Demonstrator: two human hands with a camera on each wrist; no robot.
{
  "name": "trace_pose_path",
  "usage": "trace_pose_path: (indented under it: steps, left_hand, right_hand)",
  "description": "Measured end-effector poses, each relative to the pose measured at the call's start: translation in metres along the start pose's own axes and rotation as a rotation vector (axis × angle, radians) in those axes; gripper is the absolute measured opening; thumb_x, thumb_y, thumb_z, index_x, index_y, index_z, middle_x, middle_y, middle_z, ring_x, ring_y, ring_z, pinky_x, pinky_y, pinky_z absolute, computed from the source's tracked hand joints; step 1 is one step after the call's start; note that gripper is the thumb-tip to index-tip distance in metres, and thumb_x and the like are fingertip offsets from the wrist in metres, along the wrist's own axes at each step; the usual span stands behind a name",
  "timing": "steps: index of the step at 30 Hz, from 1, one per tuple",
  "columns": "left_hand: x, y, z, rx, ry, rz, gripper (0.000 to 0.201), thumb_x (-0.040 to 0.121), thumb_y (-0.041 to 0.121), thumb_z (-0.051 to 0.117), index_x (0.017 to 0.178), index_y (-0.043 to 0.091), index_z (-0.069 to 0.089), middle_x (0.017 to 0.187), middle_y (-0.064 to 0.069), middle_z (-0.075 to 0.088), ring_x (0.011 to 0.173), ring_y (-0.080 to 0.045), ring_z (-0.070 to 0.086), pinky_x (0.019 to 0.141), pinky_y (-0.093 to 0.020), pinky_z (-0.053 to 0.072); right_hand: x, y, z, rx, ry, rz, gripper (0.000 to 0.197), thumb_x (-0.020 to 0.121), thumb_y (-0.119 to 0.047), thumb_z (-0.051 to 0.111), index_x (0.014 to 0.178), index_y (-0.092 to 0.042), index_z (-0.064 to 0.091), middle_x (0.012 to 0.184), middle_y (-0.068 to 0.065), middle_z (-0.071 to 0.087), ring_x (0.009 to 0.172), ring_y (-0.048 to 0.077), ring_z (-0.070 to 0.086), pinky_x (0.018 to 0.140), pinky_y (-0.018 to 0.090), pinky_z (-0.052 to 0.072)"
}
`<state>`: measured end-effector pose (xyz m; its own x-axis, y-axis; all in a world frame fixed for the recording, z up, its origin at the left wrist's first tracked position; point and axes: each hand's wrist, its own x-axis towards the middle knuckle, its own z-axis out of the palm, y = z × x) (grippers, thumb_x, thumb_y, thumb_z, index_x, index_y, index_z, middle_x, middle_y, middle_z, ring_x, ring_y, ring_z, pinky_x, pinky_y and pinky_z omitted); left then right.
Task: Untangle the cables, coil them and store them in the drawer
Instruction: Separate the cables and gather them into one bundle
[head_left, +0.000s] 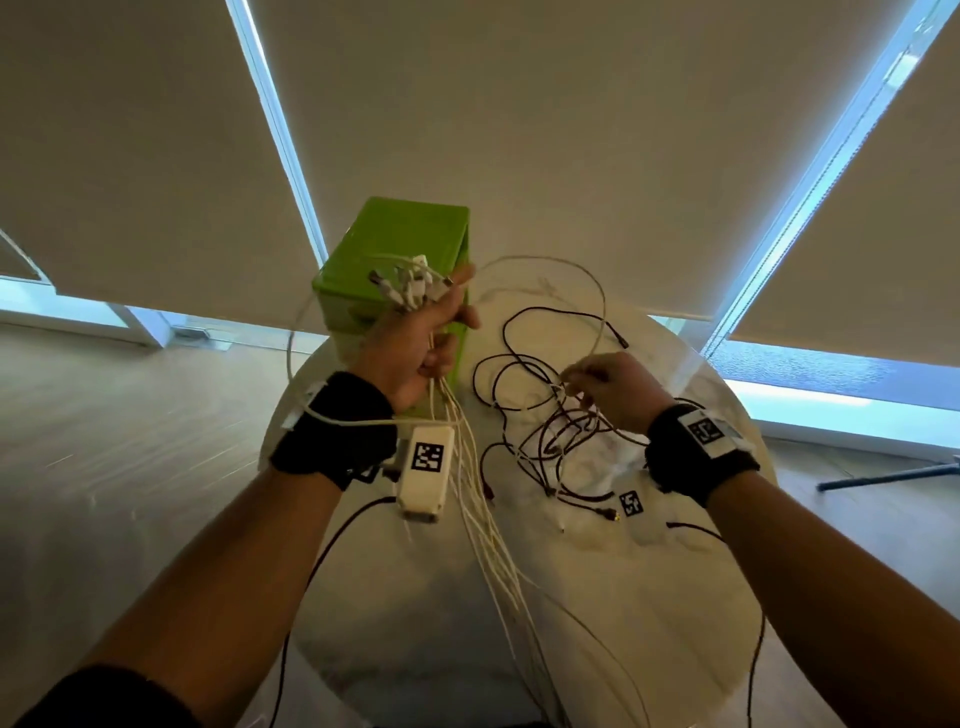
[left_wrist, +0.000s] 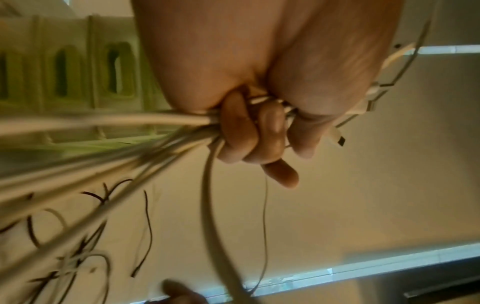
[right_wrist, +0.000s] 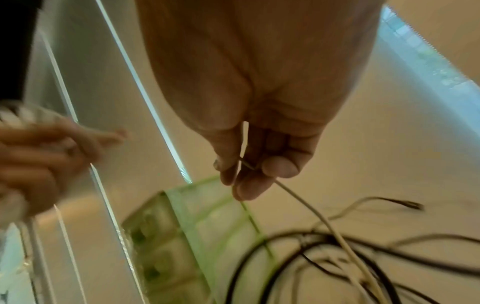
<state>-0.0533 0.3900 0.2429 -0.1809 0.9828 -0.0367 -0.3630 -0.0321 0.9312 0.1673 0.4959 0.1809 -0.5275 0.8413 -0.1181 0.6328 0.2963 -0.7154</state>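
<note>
— Cables first: where?
— White cables (head_left: 470, 499) bunched in the left hand (head_left: 415, 348), plug ends fanned out above the fist, loose lengths trailing down toward the near edge of the desk (head_left: 675, 597).
— Grip?
— Fingers (left_wrist: 241, 133) curled tight round the bundle, seen close from the left wrist.
— Right hand (head_left: 615, 389)?
— Raised just over a tangle of dark cables (head_left: 540, 410) lying on the desk, thumb and fingertips (right_wrist: 279, 166) pinching one thin pale cable (right_wrist: 327, 224) that runs down into that tangle.
— Hands together?
— Apart, left higher, right lower and nearer the tangle.
— Drawer?
— Green drawer unit (head_left: 400, 244) standing on the desk right behind the left hand, drawers facing the hands; open or closed, cannot tell.
</note>
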Motion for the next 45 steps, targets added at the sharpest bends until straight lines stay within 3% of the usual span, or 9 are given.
trace_pose_path:
  steps: [4,11,16,20,25,29,33,38,45]
  left_hand:
    - [0.006,-0.018,0.016,0.291,0.098,-0.127,0.007,0.093,0.015,0.055,0.091,0.02,0.06,0.065,-0.009,0.037,0.04,-0.007,0.023,0.038,-0.018,0.014]
    - [-0.002,-0.035,0.048,0.526,-0.226,-0.13,0.023,0.093,0.014,0.059,0.115,0.019,0.066,0.064,0.009,0.059,0.039,0.0,0.038,0.039,-0.012,0.026]
    - [0.0,-0.036,0.035,0.278,-0.078,-0.186,0.022,0.098,0.018,0.051,0.109,0.031,0.066,0.068,-0.004,0.061,0.04,-0.006,0.025,0.036,-0.018,0.018]
    - [0.005,-0.029,0.019,0.535,-0.017,-0.148,0.017,0.099,0.022,0.047,0.094,0.034,0.058,0.062,-0.004,0.057,0.039,-0.005,0.03,0.041,-0.021,0.024]
    - [-0.001,-0.03,0.06,0.963,-0.299,-0.129,0.01,0.097,0.019,0.05,0.098,0.019,0.059,0.064,-0.002,0.056,0.049,-0.007,0.049,0.052,-0.017,0.042]
    - [0.001,-0.042,0.104,1.182,-0.498,-0.158,0.019,0.088,0.019,0.051,0.099,0.012,0.066,0.075,-0.005,0.064,0.069,-0.02,0.057,0.068,-0.032,0.046]
    - [-0.004,-0.049,0.145,1.324,-0.548,-0.149,0.028,0.093,0.018,0.051,0.066,0.024,0.048,0.064,0.005,0.051,0.057,-0.008,0.045,0.052,-0.023,0.033]
    - [-0.001,-0.059,0.152,0.91,-0.428,-0.207,0.023,0.097,0.019,0.05,0.08,0.016,0.066,0.054,0.006,0.047,0.045,-0.007,0.037,0.04,-0.016,0.028]
    - [-0.009,-0.063,0.18,0.322,-0.307,-0.222,0.04,0.101,0.036,0.042,0.071,0.012,0.053,0.045,0.005,0.029,0.038,-0.008,0.024,0.037,-0.02,0.019]
  right_hand:
    - [-0.005,-0.06,-0.025,0.275,0.041,-0.194,0.017,0.098,-0.009,0.048,0.095,-0.011,0.064,0.082,0.007,0.07,0.055,0.002,0.059,0.055,0.015,0.046]
    - [-0.016,-0.108,-0.054,0.697,-0.037,-0.379,0.021,0.1,-0.004,0.04,0.095,-0.007,0.06,0.079,0.006,0.07,0.058,0.019,0.057,0.057,0.028,0.046]
    - [-0.026,-0.081,-0.06,0.603,-0.05,-0.267,0.023,0.101,-0.008,0.04,0.096,-0.009,0.063,0.063,0.001,0.061,0.053,0.016,0.046,0.051,0.023,0.04]
    - [-0.062,-0.023,-0.085,0.01,-0.238,0.003,0.023,0.101,-0.016,0.043,0.099,-0.017,0.066,0.06,-0.004,0.054,0.055,0.014,0.046,0.057,0.02,0.037]
    - [-0.094,0.041,-0.112,-0.54,-0.135,0.481,0.04,0.092,-0.024,0.06,0.13,-0.013,0.054,0.119,0.008,0.061,0.105,0.023,0.057,0.091,0.032,0.043]
    - [-0.109,0.019,-0.105,-0.354,0.031,0.255,0.082,0.085,-0.022,0.071,0.151,-0.026,0.023,0.148,0.008,0.036,0.116,0.027,0.054,0.098,0.036,0.04]
    - [-0.12,0.001,-0.088,-0.17,-0.084,0.024,0.076,0.085,-0.012,0.07,0.145,-0.038,0.031,0.143,-0.002,0.043,0.1,0.012,0.06,0.091,0.032,0.051]
    - [-0.137,0.014,-0.09,0.031,-0.21,0.202,0.053,0.097,-0.016,0.053,0.144,-0.031,0.034,0.102,0.001,0.071,0.081,0.012,0.067,0.065,0.021,0.046]
    - [-0.159,0.0,-0.083,-0.046,-0.506,0.281,0.057,0.091,-0.061,0.037,0.138,-0.03,0.04,0.089,-0.004,0.062,0.065,0.008,0.049,0.074,0.023,0.044]
